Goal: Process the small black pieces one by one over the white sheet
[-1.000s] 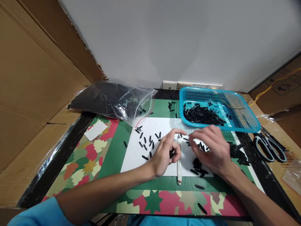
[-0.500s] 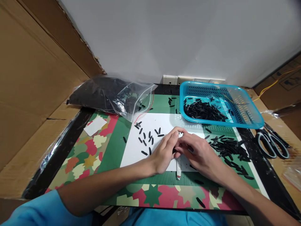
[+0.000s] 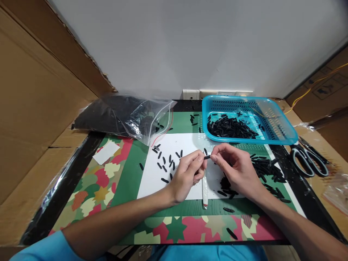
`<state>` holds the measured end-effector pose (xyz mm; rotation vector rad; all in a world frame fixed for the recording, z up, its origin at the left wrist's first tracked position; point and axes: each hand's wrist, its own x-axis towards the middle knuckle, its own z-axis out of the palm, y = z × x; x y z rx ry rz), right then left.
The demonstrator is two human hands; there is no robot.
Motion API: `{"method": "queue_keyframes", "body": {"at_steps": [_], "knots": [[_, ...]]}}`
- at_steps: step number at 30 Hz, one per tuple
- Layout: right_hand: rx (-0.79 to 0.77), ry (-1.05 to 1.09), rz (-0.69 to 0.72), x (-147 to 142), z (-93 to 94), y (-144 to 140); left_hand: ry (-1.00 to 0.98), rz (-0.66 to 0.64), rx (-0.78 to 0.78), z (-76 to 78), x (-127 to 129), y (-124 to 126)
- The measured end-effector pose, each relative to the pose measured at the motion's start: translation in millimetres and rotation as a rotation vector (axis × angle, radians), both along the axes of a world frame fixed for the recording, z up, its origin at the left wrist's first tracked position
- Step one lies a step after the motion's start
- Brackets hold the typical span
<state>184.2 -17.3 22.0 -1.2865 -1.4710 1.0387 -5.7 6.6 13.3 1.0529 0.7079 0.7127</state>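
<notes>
Between my two hands is a short, slim black piece (image 3: 207, 157), lying about level above the white paper (image 3: 187, 139). My left hand (image 3: 187, 172) is closed, with its thumb and curled forefinger on the piece's left end. The thumb and fingertips of my right hand (image 3: 236, 168) pinch the right end. Beneath the hands lies a white, stick-like wrapped thing (image 3: 204, 192), its upper part partly hidden. Several similar black pieces (image 3: 164, 166) are scattered on the paper left of my hands. A small dark heap (image 3: 225, 185) lies under my right hand, partly covered by it.
A blue basket (image 3: 250, 140) with many black pieces stands at the back right. Beside it are black-and-grey scissors (image 3: 303, 163). Another pile of black pieces (image 3: 268, 168) lies right of my hands. A zip bag full of black material (image 3: 114, 116) rests at the back left, near a white card (image 3: 106, 152).
My hands have drawn apart a little, and the black piece now shows between their fingertips. My right hand has lifted and turned, uncovering part of the dark heap. The view has shifted slightly.
</notes>
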Motion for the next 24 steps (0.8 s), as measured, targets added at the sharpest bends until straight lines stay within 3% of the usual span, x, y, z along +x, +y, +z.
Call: {"method": "queue_keyframes", "body": {"at_steps": [18, 24], "knots": [[-0.018, 0.08, 0.049, 1.2, -6.0, 5.9, -0.028, 0.071, -0.024, -0.1, 2.2, -0.8], [0.023, 0.074, 0.043, 1.9, -3.7, 5.3, -0.007, 0.078, 0.035, -4.0, 2.7, -0.3]]}}
